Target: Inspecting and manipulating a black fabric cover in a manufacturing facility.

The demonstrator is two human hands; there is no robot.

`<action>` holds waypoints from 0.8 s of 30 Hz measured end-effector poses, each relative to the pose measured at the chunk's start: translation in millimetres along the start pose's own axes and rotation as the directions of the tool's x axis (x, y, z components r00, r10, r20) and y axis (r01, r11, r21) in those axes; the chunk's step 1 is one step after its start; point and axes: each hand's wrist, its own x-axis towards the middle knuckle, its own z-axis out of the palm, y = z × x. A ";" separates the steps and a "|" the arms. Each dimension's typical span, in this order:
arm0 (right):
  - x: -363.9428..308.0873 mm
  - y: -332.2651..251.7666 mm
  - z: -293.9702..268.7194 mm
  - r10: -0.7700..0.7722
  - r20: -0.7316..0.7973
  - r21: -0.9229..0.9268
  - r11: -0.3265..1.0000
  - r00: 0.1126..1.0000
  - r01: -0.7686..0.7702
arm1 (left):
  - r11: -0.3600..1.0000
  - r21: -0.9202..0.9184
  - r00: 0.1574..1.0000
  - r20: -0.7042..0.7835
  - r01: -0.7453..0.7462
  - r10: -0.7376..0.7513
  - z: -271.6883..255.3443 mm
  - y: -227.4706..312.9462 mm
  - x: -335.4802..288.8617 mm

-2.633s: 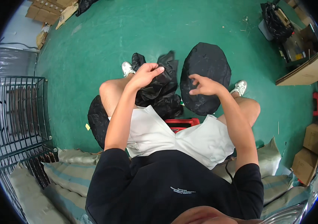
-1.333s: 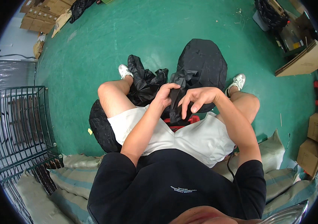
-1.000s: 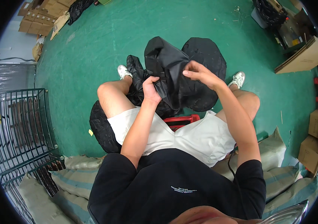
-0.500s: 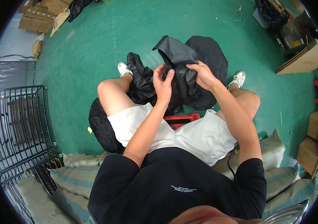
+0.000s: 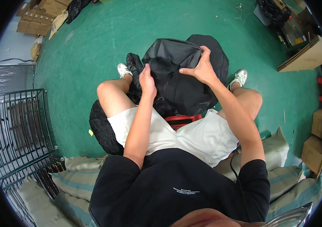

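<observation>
A black round fabric cover is spread out between my hands, above the floor in front of my lap. My left hand is at its left edge, with the fingers partly hidden and closed on the cloth. At its upper right, my right hand grips the cover, thumb stretched across the cloth and fingers curled over the edge. Behind it, a second flat black cover lies on the floor. Crumpled black fabric lies beside my left shoe.
A red plastic stool stands between my legs, and another black bundle lies by my left thigh. Stuffed woven sacks are around my seat. A green metal rack stands at left, cardboard boxes at right.
My hands have moved apart, the left one to the left and the right one slightly up. The folded cloth between them has opened into a wide round shape.
</observation>
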 end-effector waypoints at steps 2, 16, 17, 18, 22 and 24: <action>0.4 0.8 -1.3 -0.112 -0.041 -0.299 0.950 0.993 0.095 | 0.999 0.022 0.998 -0.054 0.031 -0.030 -6.5 14.1 4.4; 10.6 12.9 0.4 -0.049 0.303 0.076 0.997 0.952 0.028 | 0.989 -0.148 0.968 0.252 0.025 0.014 4.1 69.2 -22.9; 6.8 13.7 5.2 -0.116 0.310 0.163 0.984 0.944 0.067 | 0.994 -0.097 0.970 0.243 0.056 -0.031 7.7 67.3 -26.4; 0.9 15.7 9.9 -0.199 0.319 0.252 0.960 0.927 0.119 | 0.995 -0.063 0.963 0.263 0.076 -0.057 11.2 64.8 -29.5; -15.3 22.2 33.1 -0.264 0.348 0.317 0.936 0.900 0.152 | 0.980 0.198 0.964 0.266 -0.027 -0.027 33.8 49.2 -46.6; -18.4 24.8 36.7 -0.093 0.328 0.111 0.992 0.940 0.059 | 0.949 0.310 0.944 0.327 -0.053 -0.054 39.4 49.4 -53.9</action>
